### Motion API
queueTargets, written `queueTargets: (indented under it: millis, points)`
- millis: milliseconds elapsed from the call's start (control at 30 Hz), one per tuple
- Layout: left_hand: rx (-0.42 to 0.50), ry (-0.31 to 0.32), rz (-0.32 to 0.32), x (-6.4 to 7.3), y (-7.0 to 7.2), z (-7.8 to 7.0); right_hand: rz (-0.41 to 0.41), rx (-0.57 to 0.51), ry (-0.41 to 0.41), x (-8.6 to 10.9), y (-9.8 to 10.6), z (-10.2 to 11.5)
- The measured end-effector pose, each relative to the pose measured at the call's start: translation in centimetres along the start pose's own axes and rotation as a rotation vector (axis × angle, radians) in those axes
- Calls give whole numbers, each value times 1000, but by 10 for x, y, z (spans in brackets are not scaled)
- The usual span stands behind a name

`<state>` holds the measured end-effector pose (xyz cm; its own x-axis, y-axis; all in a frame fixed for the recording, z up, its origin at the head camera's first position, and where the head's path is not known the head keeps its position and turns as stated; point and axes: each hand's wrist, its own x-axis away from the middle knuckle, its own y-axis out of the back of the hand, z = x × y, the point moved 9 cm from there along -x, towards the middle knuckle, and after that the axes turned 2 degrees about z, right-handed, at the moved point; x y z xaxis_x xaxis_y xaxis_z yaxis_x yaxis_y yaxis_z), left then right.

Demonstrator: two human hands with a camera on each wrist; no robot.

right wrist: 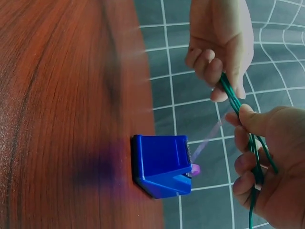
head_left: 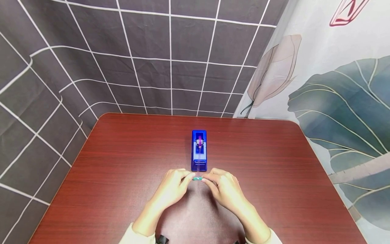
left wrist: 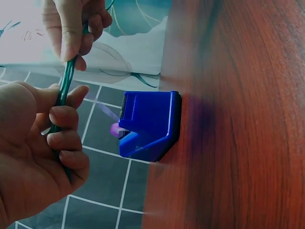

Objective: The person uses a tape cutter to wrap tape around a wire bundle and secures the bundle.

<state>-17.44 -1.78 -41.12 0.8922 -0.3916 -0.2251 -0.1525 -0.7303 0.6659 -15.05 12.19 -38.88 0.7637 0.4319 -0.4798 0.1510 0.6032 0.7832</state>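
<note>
Here, the left hand [head_left: 174, 186] and right hand [head_left: 224, 188] pinch a green bundle [head_left: 197, 178] running sideways.

The bundled strands [left wrist: 67, 78] are green; the tape dispenser [left wrist: 150, 112] is deep blue; its tape roll [right wrist: 196, 170] is purple-pink, the tape strip [right wrist: 207, 141] pale violet; the table [head_left: 137, 145] is reddish brown with darker wood-grain streaks; the grey cloth [head_left: 190, 40] carries a white grid; the white curtain [head_left: 275, 105] bears a blue-green leaf [head_left: 359, 108] with pale veins; the sleeves [head_left: 138, 236] are cream.
</note>
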Motion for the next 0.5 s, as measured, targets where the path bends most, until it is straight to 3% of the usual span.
queueTargets:
  millis: [100, 300, 500]
  points:
    - [-9, -12, -26, 1, 1, -1, -17, -11, 16, 0, 2, 0]
    - [-121, -130, -146, 4, 5, -12, -32, -2, 32, -1, 5, 2]
    - [-157, -192, -207, 7, 5, -16, 34, -22, -34, -3, 2, -1]
